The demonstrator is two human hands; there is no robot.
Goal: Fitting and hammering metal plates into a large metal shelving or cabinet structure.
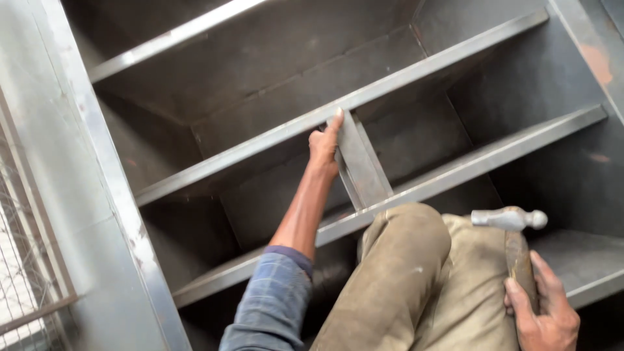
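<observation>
Left hand (324,148) clamped on the upper left edge of a short metal divider plate (361,162), fingers wrapped round the rim, one fingertip pointing up to 12 o'clock against the upper crossbar (273,133). Plate standing on edge, slanted, spanning the gap between that upper crossbar and the next crossbar (455,172) down at 5 o'clock; top end touching the upper bar, bottom end meeting the lower one just above the knee. Weld or fastening at either end not visible; cannot tell whether fixed.

Right hand (545,311) at 4 o'clock of the plate, well apart from it, closed round the wooden handle of a ball-peen hammer (513,224). Head up, steel face pointing to 9 o'clock, round peen to 3 o'clock. Hammer not touching any metal.

Judged progress: plate seated in position between the bars and held by hand; no other divider to be seen in the neighbouring bays, so likely early. Knocking true and fixing apparently left to do.

Around: grey sheet-steel frame (110,175) with long parallel bars running 8 to 2 o'clock, dark bays beneath. Bent knee in khaki trousers (403,260) at 6 o'clock, blue checked sleeve (273,299) at 7 o'clock. Wire mesh (19,260) at far 9 o'clock.
</observation>
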